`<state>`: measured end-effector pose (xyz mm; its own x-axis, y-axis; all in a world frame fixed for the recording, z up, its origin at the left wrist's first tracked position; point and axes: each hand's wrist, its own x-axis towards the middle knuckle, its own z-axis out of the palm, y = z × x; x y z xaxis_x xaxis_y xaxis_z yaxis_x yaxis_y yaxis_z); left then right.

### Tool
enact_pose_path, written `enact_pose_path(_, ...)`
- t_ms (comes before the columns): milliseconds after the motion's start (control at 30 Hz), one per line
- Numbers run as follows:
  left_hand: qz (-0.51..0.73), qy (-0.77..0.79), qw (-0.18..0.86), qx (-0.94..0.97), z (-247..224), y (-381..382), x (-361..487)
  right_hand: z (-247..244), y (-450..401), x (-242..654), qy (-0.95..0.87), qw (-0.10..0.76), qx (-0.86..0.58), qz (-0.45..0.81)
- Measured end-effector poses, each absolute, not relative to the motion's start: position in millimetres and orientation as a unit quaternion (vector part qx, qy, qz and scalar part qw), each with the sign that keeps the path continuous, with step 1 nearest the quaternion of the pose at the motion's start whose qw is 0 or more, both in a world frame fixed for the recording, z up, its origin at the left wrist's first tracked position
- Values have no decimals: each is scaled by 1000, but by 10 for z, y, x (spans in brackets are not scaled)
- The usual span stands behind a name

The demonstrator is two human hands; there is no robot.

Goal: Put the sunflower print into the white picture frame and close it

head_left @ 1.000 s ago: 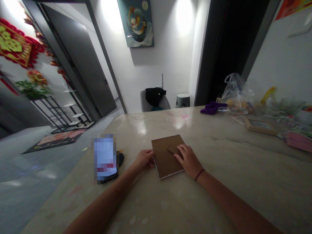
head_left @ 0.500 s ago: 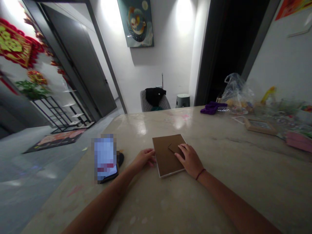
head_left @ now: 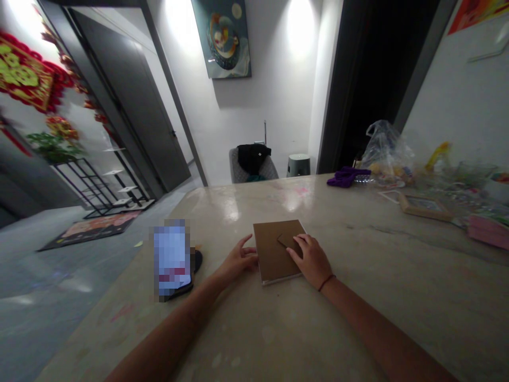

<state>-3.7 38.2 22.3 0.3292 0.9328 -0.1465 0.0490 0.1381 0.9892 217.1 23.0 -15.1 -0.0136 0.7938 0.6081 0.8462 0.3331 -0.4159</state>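
Board (head_left: 274,262) inside left edge of tabletop (head_left: 238,334): flanking with spread left hand (head_left: 238,259), apparently steadying with right hand (head_left: 314,260) atop, cannot tell if pinching.

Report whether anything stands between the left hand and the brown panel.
Nothing visible does: the left hand is right at the left edge of the brown panel. The right hand lies over the opposite side.

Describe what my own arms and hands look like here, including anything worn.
The left forearm and right forearm show no sleeves. The left hand and right hand have no gloves. A thin, dark reddish band circles the right wrist; none shows on the left.
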Motion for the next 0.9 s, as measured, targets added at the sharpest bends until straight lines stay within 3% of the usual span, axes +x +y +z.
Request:
enact_pose_path(500,459,519,500,520,140,392,79,-38,109,2042,-713,369,-587,-106)
enact_pose_path(767,461,513,512,512,158,384,73,-19,142,2102,-672,457,-582,-38)
enact_pose_path(900,466,508,511,513,173,380,74,-102,308,2320,-572,531,-617,101)
